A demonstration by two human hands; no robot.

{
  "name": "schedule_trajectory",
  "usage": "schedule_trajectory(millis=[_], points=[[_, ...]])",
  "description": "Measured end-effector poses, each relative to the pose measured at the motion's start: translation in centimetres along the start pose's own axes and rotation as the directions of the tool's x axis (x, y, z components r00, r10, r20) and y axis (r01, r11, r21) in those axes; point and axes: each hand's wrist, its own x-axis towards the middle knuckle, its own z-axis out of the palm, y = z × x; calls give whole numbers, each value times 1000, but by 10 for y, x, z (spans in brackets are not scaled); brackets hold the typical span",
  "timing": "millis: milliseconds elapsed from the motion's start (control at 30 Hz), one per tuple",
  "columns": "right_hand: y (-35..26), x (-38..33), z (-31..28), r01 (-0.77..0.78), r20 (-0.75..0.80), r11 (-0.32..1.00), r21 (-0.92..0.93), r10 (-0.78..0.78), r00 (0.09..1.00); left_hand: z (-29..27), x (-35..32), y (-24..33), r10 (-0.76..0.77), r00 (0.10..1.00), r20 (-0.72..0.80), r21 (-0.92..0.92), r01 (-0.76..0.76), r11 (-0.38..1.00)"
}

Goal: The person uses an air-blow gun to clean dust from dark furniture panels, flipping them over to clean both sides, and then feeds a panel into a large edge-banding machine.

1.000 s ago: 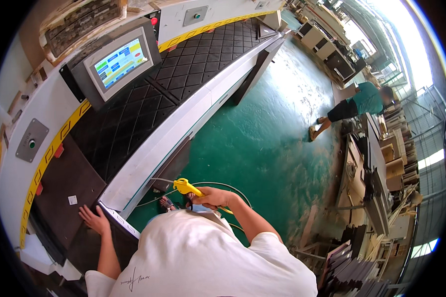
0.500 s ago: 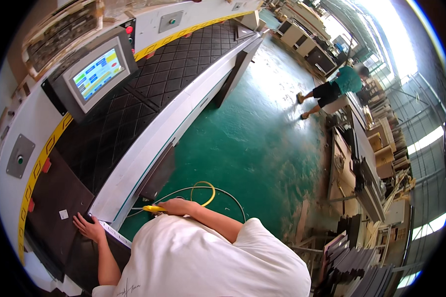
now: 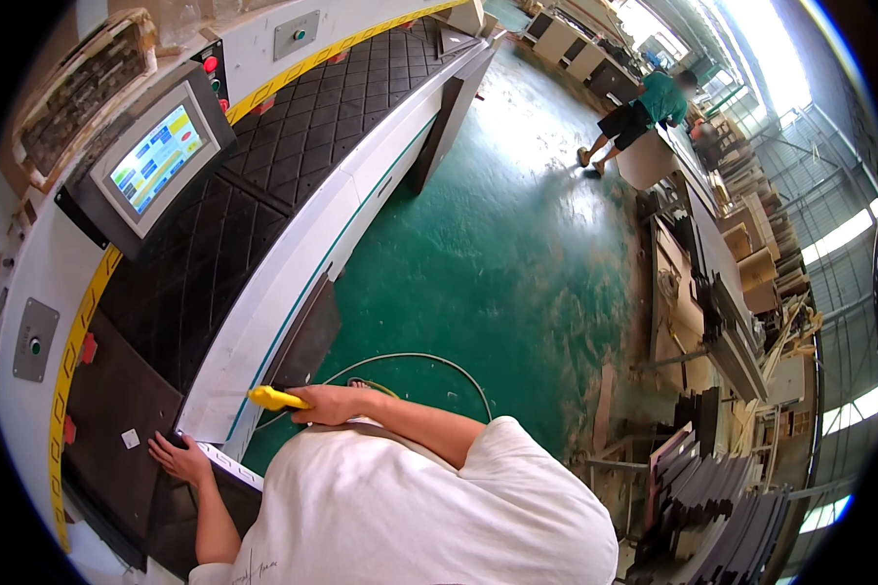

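My left hand (image 3: 179, 458) lies flat with fingers spread on a dark brown panel (image 3: 127, 380), close to a small white square sticker (image 3: 130, 439). The panel rests at the near end of the machine's black bed. Around the grip of a yellow air blow gun (image 3: 273, 398) my right hand (image 3: 328, 405) is closed. The gun's front points left, toward the machine's white side rail (image 3: 217, 395). A yellow hose shows partly behind my right wrist, and a pale hose (image 3: 437, 362) loops over the floor.
A control screen (image 3: 156, 156) sticks out from the machine above its padded black bed (image 3: 293, 136). A brown board (image 3: 307, 336) leans against the machine's side. Across the green floor (image 3: 468, 273) a person in a green shirt (image 3: 658, 102) stands by stacked boards (image 3: 722, 507) and benches.
My right hand has lifted the blow gun and moved it left toward the rail. The yellow hose loop has sunk behind my wrist. My left hand stays on the panel.
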Motion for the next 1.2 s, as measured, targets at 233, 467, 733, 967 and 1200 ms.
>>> schedule_trajectory(millis=[233,467,733,967,1200], points=[[-10,-26,-18,-176,97,981,-78,183,978,2,-1,-4,12,999,-38,-20,-13,1000],[15,-21,-15,-215,171,970,-113,232,958,-3,1,1,15,1000,-21,-16,-15,1000],[0,-29,-16,-284,155,955,-92,295,943,-7,1,2,-4,1000,-9,-35,4,999],[0,-32,-16,-269,124,956,-112,282,951,-5,0,2,6,1000,-23,-38,-7,999],[-2,-33,-15,-233,123,964,-125,248,961,-6,1,1,-1,1000,-15,-42,0,999]])
